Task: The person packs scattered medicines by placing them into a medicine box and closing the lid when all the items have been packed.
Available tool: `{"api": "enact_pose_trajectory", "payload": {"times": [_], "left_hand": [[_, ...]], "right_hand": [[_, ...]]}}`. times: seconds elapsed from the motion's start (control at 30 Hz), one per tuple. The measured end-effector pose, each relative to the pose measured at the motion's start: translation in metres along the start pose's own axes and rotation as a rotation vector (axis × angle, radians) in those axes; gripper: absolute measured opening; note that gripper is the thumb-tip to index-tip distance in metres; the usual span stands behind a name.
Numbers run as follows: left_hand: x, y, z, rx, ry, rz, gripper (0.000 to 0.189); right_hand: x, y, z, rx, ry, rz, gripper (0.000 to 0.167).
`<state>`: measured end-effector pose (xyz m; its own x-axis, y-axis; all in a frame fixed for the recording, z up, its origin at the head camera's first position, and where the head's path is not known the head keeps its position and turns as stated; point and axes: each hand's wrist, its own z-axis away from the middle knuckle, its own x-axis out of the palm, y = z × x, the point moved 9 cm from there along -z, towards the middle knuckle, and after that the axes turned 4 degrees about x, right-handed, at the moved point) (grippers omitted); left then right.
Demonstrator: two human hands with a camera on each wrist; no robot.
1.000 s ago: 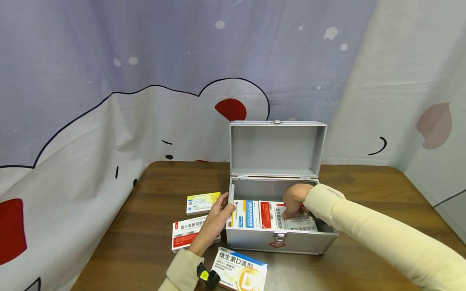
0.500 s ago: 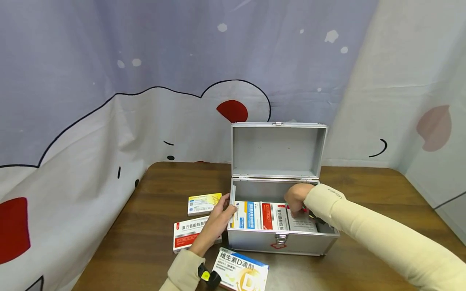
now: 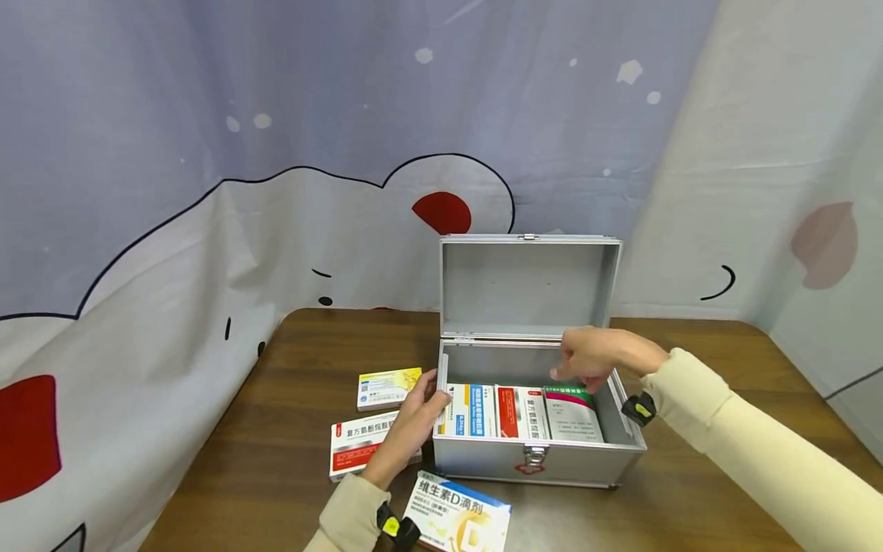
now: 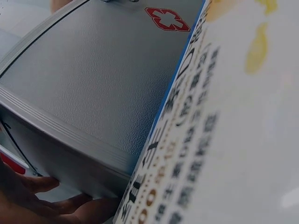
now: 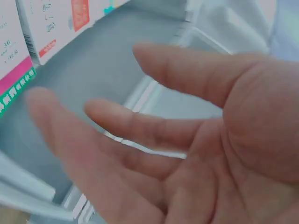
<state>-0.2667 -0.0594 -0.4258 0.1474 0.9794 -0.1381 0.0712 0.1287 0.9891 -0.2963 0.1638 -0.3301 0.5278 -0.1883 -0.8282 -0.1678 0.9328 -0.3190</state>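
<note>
A silver metal medicine case stands on the table with its lid raised. My left hand rests against its left side, thumb at the rim; in the left wrist view the fingertips press on the side wall. Inside, medicine boxes sit in a row: one white and blue, one white and red, one with a green and pink band at the right. Over the case's right part hovers my right hand, apart from the boxes. Its fingers are loosely spread, with nothing between them.
Left of the case lie a yellow and white medicine box and a red and white one. A vitamin D box lies in front, near the left wrist. Behind the table hangs a patterned curtain.
My right hand has let go of the green-banded box in the case's right part and risen up and back. The left hand stays at the case's side.
</note>
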Motion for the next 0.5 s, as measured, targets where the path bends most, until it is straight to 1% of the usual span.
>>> {"api": "enact_pose_trajectory", "payload": {"times": [0.1,0.2,0.3,0.37,0.43,0.5], "left_hand": [[0.000,0.001,0.001,0.006,0.009,-0.020,0.055],[-0.001,0.002,0.001,0.017,0.016,-0.036,0.054],[-0.001,0.002,0.001,0.018,0.016,-0.039,0.054],[-0.001,0.002,0.002,0.016,0.016,-0.038,0.054],[-0.001,0.003,0.002,0.018,0.017,-0.039,0.055],[-0.002,0.003,0.002,0.019,0.021,-0.034,0.055]], "right_hand": [[-0.011,0.008,0.015,-0.019,0.126,-0.036,0.028],[-0.017,0.022,0.025,-0.022,0.272,-0.067,0.027],[-0.021,0.038,0.032,-0.023,0.440,-0.098,0.024],[-0.019,0.049,0.038,-0.011,0.532,-0.131,0.026],[-0.013,0.058,0.041,0.002,0.585,-0.182,0.034],[-0.005,0.065,0.041,0.009,0.594,-0.245,0.047]]}}
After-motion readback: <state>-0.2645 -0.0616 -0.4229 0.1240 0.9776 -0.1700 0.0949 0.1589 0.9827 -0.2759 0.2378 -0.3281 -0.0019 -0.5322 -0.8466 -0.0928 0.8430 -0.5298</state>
